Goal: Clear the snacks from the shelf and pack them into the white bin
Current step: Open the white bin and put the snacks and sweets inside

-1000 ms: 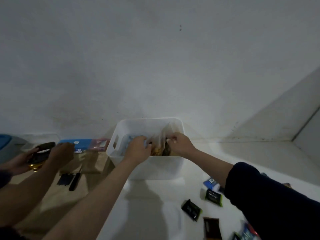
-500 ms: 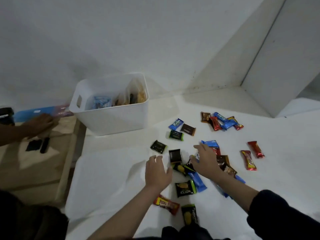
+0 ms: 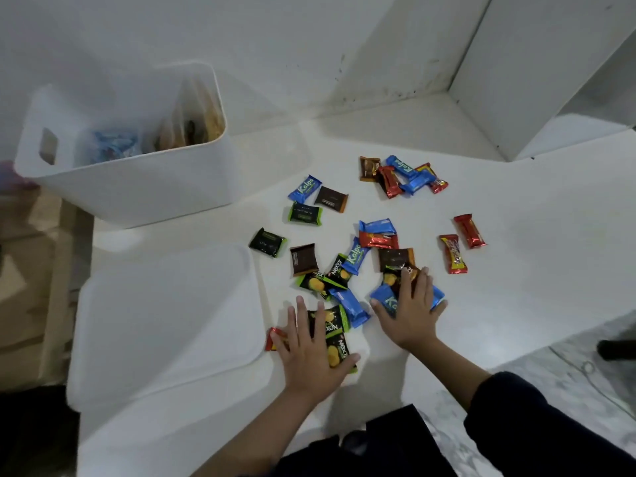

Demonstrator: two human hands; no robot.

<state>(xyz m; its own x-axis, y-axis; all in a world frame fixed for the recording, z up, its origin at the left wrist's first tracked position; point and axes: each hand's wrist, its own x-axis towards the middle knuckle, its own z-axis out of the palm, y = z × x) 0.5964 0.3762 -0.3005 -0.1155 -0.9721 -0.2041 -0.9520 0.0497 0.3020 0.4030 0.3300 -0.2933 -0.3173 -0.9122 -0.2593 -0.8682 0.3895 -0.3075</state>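
1. While both hands lie flat with fingers spread, the left hand (image 3: pixel 311 352) presses on two green-and-black Nextar packets (image 3: pixel 332 333), grasping nothing.
2. The right hand (image 3: pixel 411 315) rests open on a blue Kalpa wrapper (image 3: pixel 387 301) and a dark packet just beyond it.
3. The snacks (image 3: pixel 347 259) lie scattered on the white shelf (image 3: pixel 533 287): blue, red, brown and black wrappers, some overlapping.
4. A separate cluster (image 3: pixel 401 175) sits farther back, near the corner.
5. Two red bars (image 3: pixel 461 244) lie apart on the right.
6. The white bin (image 3: pixel 137 191) stands at back left, already holding some packets.
7. A flat white lid (image 3: pixel 165 321) lies left of the left hand.
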